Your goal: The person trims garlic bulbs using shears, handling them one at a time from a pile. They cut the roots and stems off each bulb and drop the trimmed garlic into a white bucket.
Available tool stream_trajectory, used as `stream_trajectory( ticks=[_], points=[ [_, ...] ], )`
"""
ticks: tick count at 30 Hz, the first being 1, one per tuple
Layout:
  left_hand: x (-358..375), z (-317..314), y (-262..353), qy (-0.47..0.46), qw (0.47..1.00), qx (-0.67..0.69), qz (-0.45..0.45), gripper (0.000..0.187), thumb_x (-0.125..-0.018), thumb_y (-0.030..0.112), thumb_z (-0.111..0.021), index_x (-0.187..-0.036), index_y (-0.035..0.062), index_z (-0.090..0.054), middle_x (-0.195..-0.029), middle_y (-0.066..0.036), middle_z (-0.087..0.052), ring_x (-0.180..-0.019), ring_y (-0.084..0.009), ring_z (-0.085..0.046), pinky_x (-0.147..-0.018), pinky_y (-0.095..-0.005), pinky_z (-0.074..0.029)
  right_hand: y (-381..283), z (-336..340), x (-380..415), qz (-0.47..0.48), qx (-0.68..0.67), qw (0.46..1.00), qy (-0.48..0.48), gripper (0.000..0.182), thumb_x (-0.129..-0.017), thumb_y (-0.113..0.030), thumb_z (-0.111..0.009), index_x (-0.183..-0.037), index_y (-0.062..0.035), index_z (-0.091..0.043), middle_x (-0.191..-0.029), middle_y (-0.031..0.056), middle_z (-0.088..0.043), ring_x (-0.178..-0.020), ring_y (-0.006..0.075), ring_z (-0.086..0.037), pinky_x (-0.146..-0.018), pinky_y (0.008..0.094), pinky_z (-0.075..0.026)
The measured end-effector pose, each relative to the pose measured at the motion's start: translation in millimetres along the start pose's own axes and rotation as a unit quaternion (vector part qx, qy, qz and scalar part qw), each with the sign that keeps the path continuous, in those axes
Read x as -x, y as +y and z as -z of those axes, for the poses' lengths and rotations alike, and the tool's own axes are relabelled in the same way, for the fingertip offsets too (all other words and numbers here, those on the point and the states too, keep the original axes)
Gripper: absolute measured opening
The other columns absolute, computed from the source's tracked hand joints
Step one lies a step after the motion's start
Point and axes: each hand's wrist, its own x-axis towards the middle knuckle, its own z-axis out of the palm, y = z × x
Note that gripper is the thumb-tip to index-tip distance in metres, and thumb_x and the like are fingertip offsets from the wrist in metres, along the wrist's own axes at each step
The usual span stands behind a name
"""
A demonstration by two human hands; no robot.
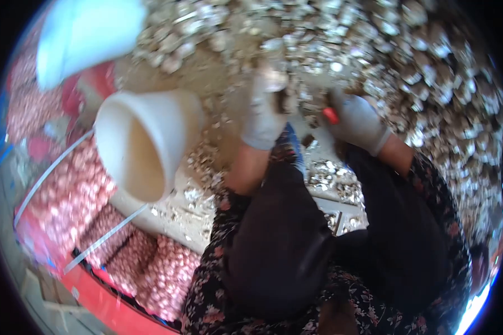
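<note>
My left hand [264,111], in a pale work glove, is closed around a brownish, blurred lump [283,100] that looks like a shell. To its right, my right hand [356,123], also gloved, grips a small tool with a red part [331,115] sticking out near the thumb. The two hands are a little apart, above the ground in front of my knees. Motion blur hides the tool's tip and the fingertips. A large pile of shells [425,84] lies beyond and to the right of the hands.
A white bucket [187,120] lies tipped on its side left of my left hand. A pale blue container [89,39] is at the upper left. Pink mesh sacks [67,195] fill the lower left, beside a red edge [109,298]. Shell fragments [338,181] lie between my legs.
</note>
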Motion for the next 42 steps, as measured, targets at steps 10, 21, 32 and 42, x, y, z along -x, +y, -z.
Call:
stream_trajectory(
  ticks=[10, 21, 32, 42],
  points=[
    [165, 1, 148, 0.491, 0.065, -0.791, -0.358, 0.059, -0.074, 0.027, -0.070, -0.121, 0.0002, -0.049, -0.092, -0.019, -0.057, -0.081, -0.0335, -0.056, -0.078, -0.0459, -0.047, 24, 1, 14, -0.103, -0.125, 0.985, -0.065, 0.035, -0.078, -0.029, -0.066, -0.098, -0.0041, -0.050, -0.078, 0.0205, -0.060, -0.078, 0.0407, -0.060, -0.064, 0.0463, -0.044],
    [-117, 97, 105, 0.279, 0.633, -0.680, -0.241, 0.050, -0.074, 0.032, -0.070, -0.103, -0.0063, -0.056, -0.095, -0.023, -0.063, -0.088, -0.0357, -0.061, -0.082, -0.0415, -0.047, 7, 9, 4, -0.099, -0.113, 0.984, -0.094, 0.041, -0.082, -0.031, -0.061, -0.103, -0.0001, -0.045, -0.079, 0.0265, -0.061, -0.079, 0.0435, -0.060, -0.069, 0.0496, -0.046],
    [-23, 27, 45, 0.066, 0.991, 0.038, -0.111, 0.031, -0.086, 0.032, -0.060, -0.109, 0.0101, -0.056, -0.098, -0.007, -0.061, -0.089, -0.0199, -0.059, -0.073, -0.0377, -0.054, 11, -4, -6, -0.058, 0.068, 0.996, 0.022, 0.034, -0.083, -0.027, -0.058, -0.102, -0.0038, -0.042, -0.085, 0.0179, -0.061, -0.077, 0.0363, -0.063, -0.066, 0.0467, -0.047],
    [-12, -17, 0, 0.105, 0.991, 0.010, -0.078, 0.033, -0.089, 0.042, -0.058, -0.109, 0.0154, -0.056, -0.095, 0.001, -0.060, -0.072, -0.0102, -0.054, -0.059, -0.0225, -0.044, -4, -12, -19, 0.001, 0.010, 0.994, 0.113, 0.044, -0.083, -0.034, -0.058, -0.104, 0.0002, -0.041, -0.099, 0.0244, -0.053, -0.085, 0.0385, -0.060, -0.071, 0.0470, -0.048]
  ],
)
